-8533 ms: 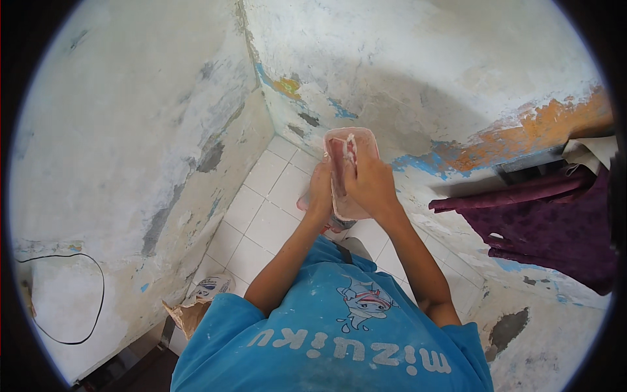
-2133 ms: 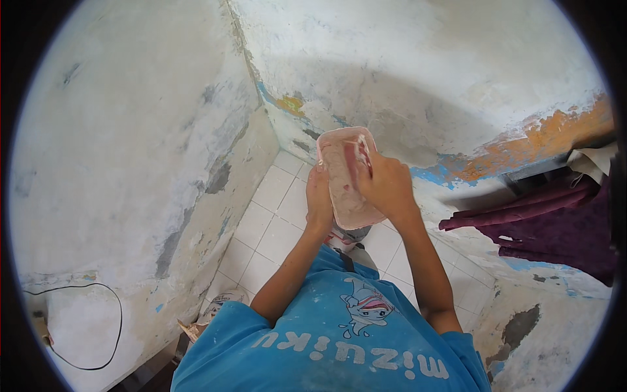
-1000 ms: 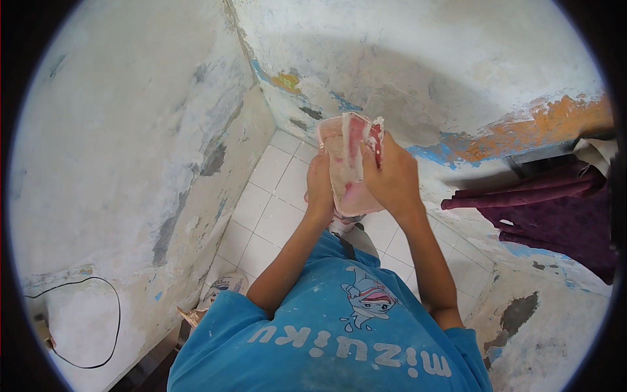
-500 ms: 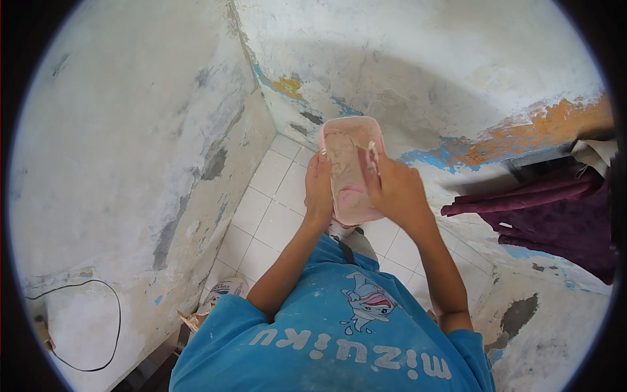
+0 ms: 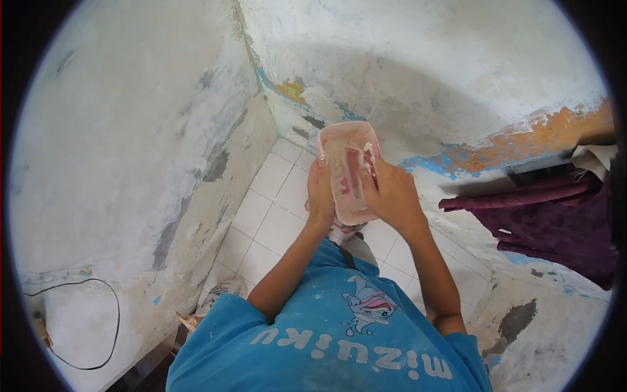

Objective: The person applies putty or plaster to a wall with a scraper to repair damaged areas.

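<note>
Worn room interior: patchy walls (image 5: 130, 130), flaking orange paint (image 5: 555, 127), white floor tiles (image 5: 252, 214).

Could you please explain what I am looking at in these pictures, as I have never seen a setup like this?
There is no machine, only a person working bare-handed, filmed by a fisheye camera worn on the head and looking down, so straight edges bend near the rim. The left hand holds a pink rectangular tub containing pale paste; the right hand holds a flat reddish scraper inside it. Below lies a white tiled floor with a white bucket, partly hidden; purple cloth is at the right, near peeling walls.
</note>
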Motion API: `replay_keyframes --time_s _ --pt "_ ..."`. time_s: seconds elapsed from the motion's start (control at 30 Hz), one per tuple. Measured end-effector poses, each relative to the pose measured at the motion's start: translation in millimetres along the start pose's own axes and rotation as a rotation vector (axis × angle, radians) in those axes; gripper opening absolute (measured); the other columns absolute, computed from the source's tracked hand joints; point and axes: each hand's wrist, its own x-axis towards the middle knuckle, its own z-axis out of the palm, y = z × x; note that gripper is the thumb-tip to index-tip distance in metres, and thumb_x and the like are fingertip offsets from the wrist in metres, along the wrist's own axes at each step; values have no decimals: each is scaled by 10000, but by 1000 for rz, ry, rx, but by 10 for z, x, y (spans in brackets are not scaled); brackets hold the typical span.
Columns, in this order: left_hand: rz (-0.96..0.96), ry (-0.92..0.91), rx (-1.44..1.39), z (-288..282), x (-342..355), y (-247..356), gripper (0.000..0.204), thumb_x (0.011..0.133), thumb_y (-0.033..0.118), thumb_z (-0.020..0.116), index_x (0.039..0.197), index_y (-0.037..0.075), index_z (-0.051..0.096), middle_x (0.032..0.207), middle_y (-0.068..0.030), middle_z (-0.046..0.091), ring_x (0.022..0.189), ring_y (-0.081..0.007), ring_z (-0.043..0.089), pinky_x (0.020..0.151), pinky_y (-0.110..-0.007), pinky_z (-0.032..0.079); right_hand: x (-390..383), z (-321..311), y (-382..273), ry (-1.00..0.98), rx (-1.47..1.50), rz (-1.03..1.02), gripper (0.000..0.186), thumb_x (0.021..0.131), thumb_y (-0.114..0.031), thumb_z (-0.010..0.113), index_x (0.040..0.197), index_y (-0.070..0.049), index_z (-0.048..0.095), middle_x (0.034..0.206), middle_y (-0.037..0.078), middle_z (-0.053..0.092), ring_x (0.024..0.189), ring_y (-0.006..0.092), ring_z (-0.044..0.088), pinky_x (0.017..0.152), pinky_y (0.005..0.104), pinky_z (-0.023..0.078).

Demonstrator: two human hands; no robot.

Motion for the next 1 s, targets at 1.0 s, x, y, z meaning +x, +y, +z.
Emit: replay_keyframes --time_s 1.0 --pt "59 78 88 26 2 8 474 1080 354 485 1325 -51 515 1176 -102 618 1059 -136 573 933 -274 471 -121 205 172 -5 -30 -9 215 935 -209 567 1004 -8 604 789 228 673 728 450 653 665 552 495"
